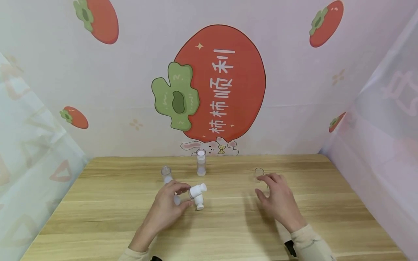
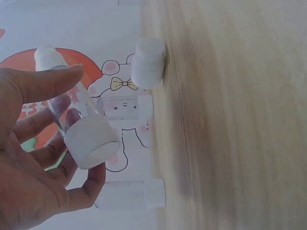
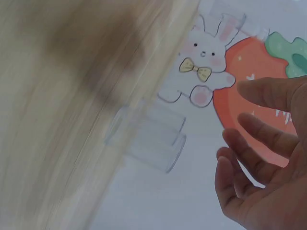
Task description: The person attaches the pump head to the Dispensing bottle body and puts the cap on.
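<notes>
My left hand grips a small clear bottle with white ends, its thumb on one side and its fingers curled round the other. In the left wrist view the bottle's white collar tilts toward the camera; part of its clear body is hidden by the fingers. A short white stepped piece stands on the table just beyond it. My right hand hovers over the right side with fingers loosely bent and nothing between them. Near its fingertips stand clear cylindrical caps, two of them in the right wrist view.
A clear bottle with a white base stands upright near the back of the wooden table. Another capped bottle stands behind my left hand, partly hidden. A printed curtain hangs along the table's back edge.
</notes>
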Available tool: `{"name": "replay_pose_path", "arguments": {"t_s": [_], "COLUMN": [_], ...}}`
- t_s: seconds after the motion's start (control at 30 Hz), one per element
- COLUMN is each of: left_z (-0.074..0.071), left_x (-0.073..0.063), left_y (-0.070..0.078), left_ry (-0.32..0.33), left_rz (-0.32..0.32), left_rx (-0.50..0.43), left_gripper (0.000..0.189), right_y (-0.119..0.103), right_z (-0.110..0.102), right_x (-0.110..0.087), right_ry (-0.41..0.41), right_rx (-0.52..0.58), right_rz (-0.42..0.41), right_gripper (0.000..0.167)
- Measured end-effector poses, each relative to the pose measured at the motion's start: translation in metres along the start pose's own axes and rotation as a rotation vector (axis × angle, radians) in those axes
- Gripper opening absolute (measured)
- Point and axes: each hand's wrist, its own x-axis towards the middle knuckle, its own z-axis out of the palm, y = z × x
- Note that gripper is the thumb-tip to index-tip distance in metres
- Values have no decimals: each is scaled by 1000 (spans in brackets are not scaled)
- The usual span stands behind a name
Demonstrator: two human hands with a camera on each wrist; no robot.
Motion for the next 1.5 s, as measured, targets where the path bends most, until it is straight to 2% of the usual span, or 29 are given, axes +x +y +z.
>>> {"name": "replay_pose_path", "arguments": {"t_s": [0.1,0.23,0.6,0.7,0.93,1.17,1.37,1.5], "left_z": [0,0,0,0,0,0,0,-1], "left_x": [0,0,-1,-1,-2,-2,-2,-1], "left_y": [0,1,1,2,2,3,4,5], "left_ry": [-4,-7,-4,-4,-5,-5,-2,-7], "left_rz": [-3,-4,2,2,2,-2,6,7], "left_rx": [6,13,-2,-3,-12,-10,-3,1], "left_gripper": [38,38,37,37,38,38,38,39], "right_y": [9,19,36,37,40,38,32,26], "right_z": [-2,-4,-6,-7,-5,-9,-11,-13], "right_x": [-2,-5,-13,-14,-14,-13,-9,-7], "right_ry": [45,56,-97,-117,-105,-114,-97,-90], "right_rx": [-28,-51,-32,-26,-9,10,34,90], "right_rz": [1,17,163,171,152,209,221,224], "right_gripper": [37,37,32,30,26,23,24,30]}}
